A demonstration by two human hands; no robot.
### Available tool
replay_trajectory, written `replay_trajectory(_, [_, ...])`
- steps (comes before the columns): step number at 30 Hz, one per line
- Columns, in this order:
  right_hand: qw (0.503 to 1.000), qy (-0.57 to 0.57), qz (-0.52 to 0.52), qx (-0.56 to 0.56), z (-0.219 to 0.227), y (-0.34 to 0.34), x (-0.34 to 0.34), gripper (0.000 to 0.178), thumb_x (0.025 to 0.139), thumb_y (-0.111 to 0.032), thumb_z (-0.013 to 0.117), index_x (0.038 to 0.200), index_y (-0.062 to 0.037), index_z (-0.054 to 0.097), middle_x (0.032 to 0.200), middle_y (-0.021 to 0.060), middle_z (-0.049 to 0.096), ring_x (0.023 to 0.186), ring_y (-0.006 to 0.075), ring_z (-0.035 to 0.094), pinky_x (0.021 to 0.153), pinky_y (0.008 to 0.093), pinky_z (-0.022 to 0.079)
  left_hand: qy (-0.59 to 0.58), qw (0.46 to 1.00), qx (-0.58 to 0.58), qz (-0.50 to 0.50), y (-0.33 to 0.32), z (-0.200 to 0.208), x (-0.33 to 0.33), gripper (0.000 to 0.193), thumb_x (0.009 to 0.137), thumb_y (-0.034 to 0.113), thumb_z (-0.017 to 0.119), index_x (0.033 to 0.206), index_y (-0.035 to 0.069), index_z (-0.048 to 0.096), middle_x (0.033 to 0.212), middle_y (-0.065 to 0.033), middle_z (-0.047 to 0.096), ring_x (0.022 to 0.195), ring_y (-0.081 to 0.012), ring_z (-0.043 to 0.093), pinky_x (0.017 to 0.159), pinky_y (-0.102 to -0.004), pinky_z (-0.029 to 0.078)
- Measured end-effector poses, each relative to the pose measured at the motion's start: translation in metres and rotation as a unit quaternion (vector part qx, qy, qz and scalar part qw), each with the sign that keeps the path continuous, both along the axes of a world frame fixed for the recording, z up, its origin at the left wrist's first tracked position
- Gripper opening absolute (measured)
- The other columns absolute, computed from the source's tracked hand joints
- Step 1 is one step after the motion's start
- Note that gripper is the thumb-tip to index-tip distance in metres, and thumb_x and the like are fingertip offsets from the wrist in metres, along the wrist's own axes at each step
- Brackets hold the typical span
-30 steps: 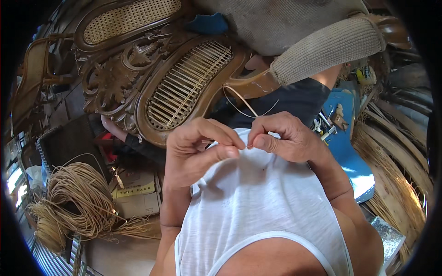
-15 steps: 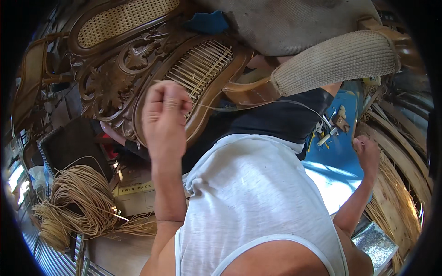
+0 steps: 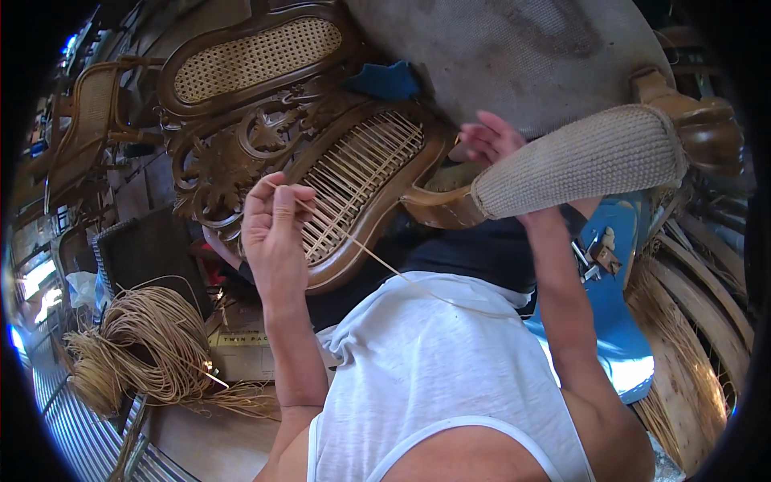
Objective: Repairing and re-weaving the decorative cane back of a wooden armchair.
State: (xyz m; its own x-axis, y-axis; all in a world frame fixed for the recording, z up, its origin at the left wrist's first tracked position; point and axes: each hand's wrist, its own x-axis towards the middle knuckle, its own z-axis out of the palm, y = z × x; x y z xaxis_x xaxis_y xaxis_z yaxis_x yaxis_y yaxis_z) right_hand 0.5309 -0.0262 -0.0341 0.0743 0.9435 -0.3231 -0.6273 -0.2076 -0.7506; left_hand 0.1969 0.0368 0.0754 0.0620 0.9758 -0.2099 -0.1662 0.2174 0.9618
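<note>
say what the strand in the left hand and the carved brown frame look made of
Strand: probably cane or rattan, pale and unvarnished-looking; it is thin and bends smoothly.
Carved brown frame: likely wood with varnish, judging by its glossy highlights.

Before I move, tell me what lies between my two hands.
In the head view, the part-woven panel and its wooden frame show between your left hand and right hand.

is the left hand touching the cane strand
Touching: the head view shows the left hand holding the cane strand, which trails from its fingers toward the white shirt.
</note>
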Motion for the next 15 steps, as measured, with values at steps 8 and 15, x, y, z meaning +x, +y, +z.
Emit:
replay_trajectory(8, [0.637, -0.724, 0.103, 0.243, -0.082, 0.156, -0.061, 0.063, 0.097, -0.009, 0.057, 0.157, -0.0171, 0.043, 0.150, 0.0214, 0.052, 0.140, 0.0390, 0.049, 0.119, 0.0485, 0.038, 0.112, 0.993, -0.035, -0.002, 0.052, -0.033, 0.011, 0.021, 0.100, 0.014, 0.072, 0.118, 0.004, 0.066, 0.094, -0.0036, 0.071, 0.081, -0.0099, 0.071, 0.070, -0.0209, 0.054])
replay_trajectory(15, [0.592, -0.777, 0.113, 0.182, -0.099, 0.236, -0.063, 0.069, 0.090, -0.026, 0.072, 0.154, -0.0180, 0.048, 0.128, 0.0169, 0.065, 0.117, 0.0363, 0.064, 0.102, 0.0495, 0.051, 0.187, 0.974, -0.119, -0.056, 0.096, -0.081, 0.022, 0.027, 0.102, 0.023, 0.071, 0.119, 0.001, 0.066, 0.096, -0.0070, 0.074, 0.084, -0.0155, 0.074, 0.070, -0.0248, 0.056])
